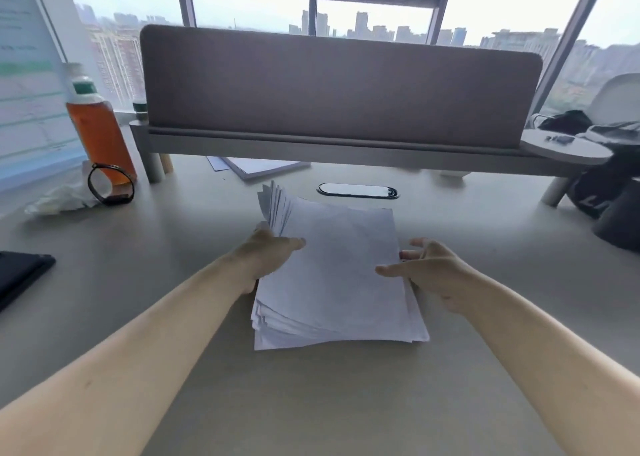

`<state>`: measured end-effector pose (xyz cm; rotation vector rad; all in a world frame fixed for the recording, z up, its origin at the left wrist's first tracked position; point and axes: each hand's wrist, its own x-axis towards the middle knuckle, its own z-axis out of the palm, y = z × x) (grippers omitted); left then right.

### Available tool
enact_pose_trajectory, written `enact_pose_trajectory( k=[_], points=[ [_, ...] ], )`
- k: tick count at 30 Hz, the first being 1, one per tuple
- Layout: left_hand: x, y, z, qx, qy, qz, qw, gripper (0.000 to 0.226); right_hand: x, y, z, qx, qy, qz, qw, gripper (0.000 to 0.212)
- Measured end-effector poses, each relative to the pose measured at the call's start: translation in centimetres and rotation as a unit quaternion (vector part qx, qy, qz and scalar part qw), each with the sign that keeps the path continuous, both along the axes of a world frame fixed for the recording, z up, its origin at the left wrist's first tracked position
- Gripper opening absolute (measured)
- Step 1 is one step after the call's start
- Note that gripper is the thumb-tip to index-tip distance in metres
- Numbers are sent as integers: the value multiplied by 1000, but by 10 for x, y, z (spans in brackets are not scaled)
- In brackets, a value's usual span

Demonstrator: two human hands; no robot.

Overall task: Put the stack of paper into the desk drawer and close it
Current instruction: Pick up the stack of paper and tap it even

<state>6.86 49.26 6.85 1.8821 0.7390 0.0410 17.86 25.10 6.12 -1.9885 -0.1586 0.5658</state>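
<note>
A loose stack of white paper [336,275] lies on the grey desk [173,317] in the middle of the view, its sheets fanned at the far left corner and the near left edge. My left hand [270,253] grips the stack's left edge, thumb on top and fingers underneath, lifting that side a little. My right hand [429,268] is at the stack's right edge with its fingers spread, thumb over the top sheet and fingertips touching the side. No drawer is in view.
A bottle of orange drink [98,126] and a black watch [110,183] stand at the left. A grey partition on a raised shelf [339,85] runs across the back, with more paper [263,166] under it. A cable port [357,190] lies behind the stack. Dark bags [609,185] sit right.
</note>
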Motion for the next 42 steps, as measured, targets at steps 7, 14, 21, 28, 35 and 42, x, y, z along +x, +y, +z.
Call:
enact_pose_trajectory(
  k=[7, 14, 21, 28, 35, 42],
  points=[
    [-6, -24, -12, 131, -200, -37, 970, 51, -5, -6, -3, 124, 18, -12, 992, 111],
    [-42, -37, 50, 144, -444, -33, 884, 54, -31, -1, 54, 340, -145, -55, 928, 28],
    [-69, -45, 62, 115, -479, 3, 870, 45, -88, -5, 76, 312, -377, 1, 872, 36],
    [-76, -54, 75, 58, -499, 27, 864, 25, -100, -7, 81, 347, -366, -38, 863, 27],
    [-83, -48, 69, -9, -476, 41, 878, 6, -101, -6, 75, 328, -367, -57, 868, 22],
    [-92, -54, 63, 38, -449, 24, 893, 27, -111, -7, 68, 281, -363, -43, 888, 16]
  ],
)
